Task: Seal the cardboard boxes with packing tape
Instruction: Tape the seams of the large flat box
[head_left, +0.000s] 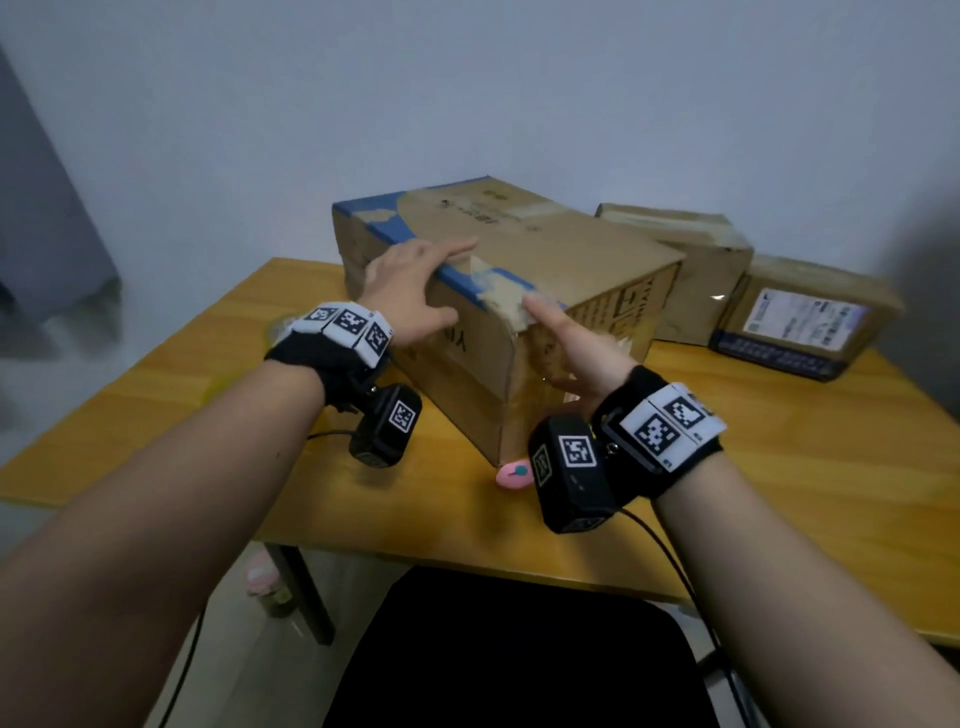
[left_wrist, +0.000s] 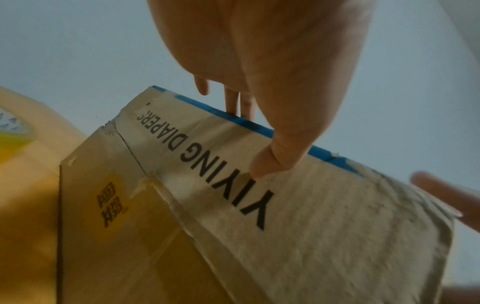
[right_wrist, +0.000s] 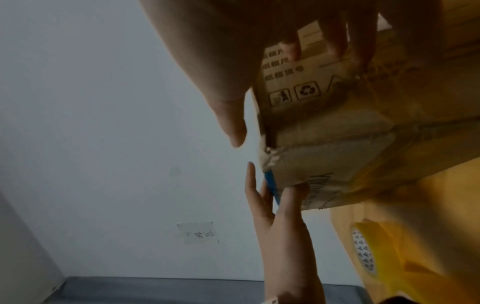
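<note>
A large cardboard box (head_left: 550, 260) with a blue top edge lies in the middle of the wooden table (head_left: 779, 467). My left hand (head_left: 415, 280) rests on its near top edge, fingers flat on the top and thumb (left_wrist: 265, 164) pressing the printed side. At the box's near corner my right hand (head_left: 561, 343) lies spread, one finger on the tape patch (head_left: 501, 296) and the palm against the end face (right_wrist: 324, 144). Neither hand holds anything. A yellow tape roll (right_wrist: 369, 251) lies on the table left of the box.
A pink utility knife (head_left: 511, 475) lies on the table just before the box's near corner. Two smaller taped boxes (head_left: 701, 260) (head_left: 800, 322) stand at the right rear. A black chair (head_left: 519, 649) is below the table's front edge. The wall is close behind.
</note>
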